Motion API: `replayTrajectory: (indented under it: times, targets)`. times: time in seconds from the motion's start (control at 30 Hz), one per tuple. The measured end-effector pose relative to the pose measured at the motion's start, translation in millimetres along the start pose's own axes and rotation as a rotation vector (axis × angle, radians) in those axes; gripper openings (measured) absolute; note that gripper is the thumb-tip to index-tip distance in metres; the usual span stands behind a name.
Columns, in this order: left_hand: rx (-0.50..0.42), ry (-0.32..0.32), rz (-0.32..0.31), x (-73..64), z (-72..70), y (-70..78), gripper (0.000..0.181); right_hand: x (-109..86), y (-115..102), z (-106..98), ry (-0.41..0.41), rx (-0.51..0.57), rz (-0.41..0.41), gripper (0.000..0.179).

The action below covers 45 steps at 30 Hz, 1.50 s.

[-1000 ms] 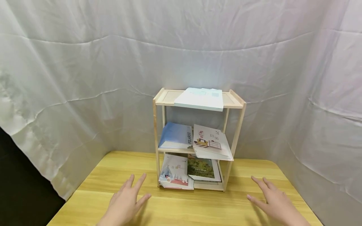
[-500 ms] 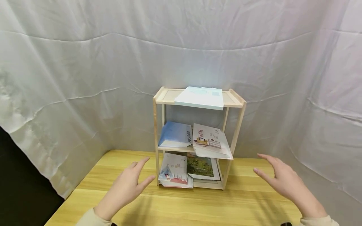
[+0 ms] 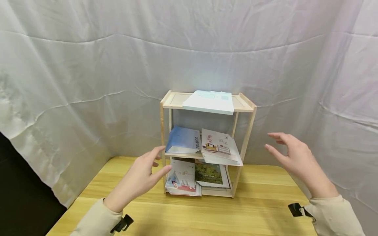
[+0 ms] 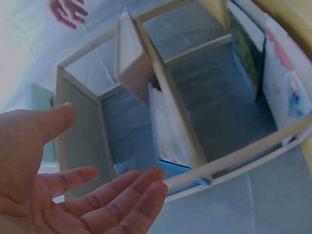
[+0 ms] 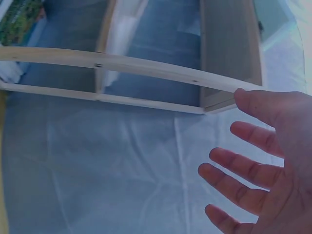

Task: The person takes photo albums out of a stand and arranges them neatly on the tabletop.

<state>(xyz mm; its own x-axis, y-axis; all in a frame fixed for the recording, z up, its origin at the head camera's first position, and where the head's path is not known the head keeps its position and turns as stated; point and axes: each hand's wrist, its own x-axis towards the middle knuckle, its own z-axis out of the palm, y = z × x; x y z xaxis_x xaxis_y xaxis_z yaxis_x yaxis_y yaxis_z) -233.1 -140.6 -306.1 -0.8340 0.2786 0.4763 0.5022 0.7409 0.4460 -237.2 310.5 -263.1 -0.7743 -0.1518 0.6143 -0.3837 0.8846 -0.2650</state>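
Note:
A small three-tier wooden shelf point(image 3: 177, 101) stands on the table with books on every tier. On top lies a pale book point(image 3: 210, 103), jutting past the front edge. The middle tier bears a blue "POLAROID" book point(image 3: 184, 141) and a white illustrated book point(image 3: 220, 147) overhanging at the right. Below are a white book with a tent picture point(image 3: 181, 177) and a book with a tree photo cover point(image 3: 209, 173). My left hand point(image 3: 146, 170) hovers before the shelf's left side, fingers loosely bent, holding nothing. My right hand point(image 3: 296, 159) hangs in the air right of the shelf, also holding nothing.
The yellow wood-grain table point(image 3: 177, 216) spreads in front of the shelf. Grey-white curtain point(image 3: 189, 46) hangs behind it and at both sides. A dark area point(image 3: 23, 196) lies at the far left. Each wrist wears a black strap, as on the right wrist point(image 3: 295, 209).
Both hands have risen from low over the table. The left has also moved right toward the shelf, and its fingers bend more. The books and shelf stay in place.

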Motion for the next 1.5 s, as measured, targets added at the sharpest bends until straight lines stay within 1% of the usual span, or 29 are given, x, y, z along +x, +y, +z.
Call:
replayTrajectory:
  times: [0.1, 0.2, 0.33, 0.4, 0.57, 0.67, 0.77, 0.93, 1.07, 1.23, 1.37, 1.5]
  targets:
    - [-0.013, -0.014, 0.004, 7.2, -2.9, 8.5, 0.066, 11.9, -4, -6, 0.021, -0.009, -0.033, 0.044]
    - [-0.026, -0.013, 0.028, 14.4, -5.0, 15.7, 0.065, 23.4, -8, -13, 0.032, -0.012, -0.039, 0.043]
    - [-0.037, 0.005, 0.073, 24.8, -8.2, 23.8, 0.065, 38.8, -14, -21, 0.029, -0.017, -0.041, 0.044]
    - [-0.046, 0.005, 0.080, 29.9, -10.1, 28.0, 0.065, 46.6, -17, -24, 0.034, -0.018, -0.043, 0.044]
    - [-0.100, -0.009, 0.063, 40.2, -11.8, 39.6, 0.065, 67.0, -25, -29, 0.060, -0.027, -0.065, 0.040]
    - [-0.133, -0.017, 0.045, 43.7, -10.3, 46.5, 0.065, 82.0, -30, -28, 0.045, -0.034, -0.086, 0.039]
    - [-0.139, -0.024, 0.047, 48.0, -8.4, 52.7, 0.064, 94.2, -34, -26, 0.025, -0.034, -0.092, 0.039]
    - [-0.154, 0.012, 0.063, 58.9, -11.1, 58.8, 0.062, 107.1, -36, -26, 0.030, -0.025, -0.084, 0.037]
    - [-0.191, 0.048, 0.049, 66.5, -16.4, 60.7, 0.059, 118.2, -41, -24, 0.010, -0.021, -0.109, 0.037]
    - [-0.232, 0.079, 0.029, 75.5, -21.7, 66.3, 0.061, 129.4, -57, -22, -0.030, -0.021, -0.132, 0.037]
    - [-0.270, 0.123, 0.010, 83.2, -26.0, 70.6, 0.066, 141.1, -66, -20, -0.090, -0.022, -0.115, 0.038]
    - [-0.284, 0.138, -0.007, 91.6, -27.2, 71.6, 0.073, 153.2, -67, -16, -0.146, -0.040, -0.071, 0.041]
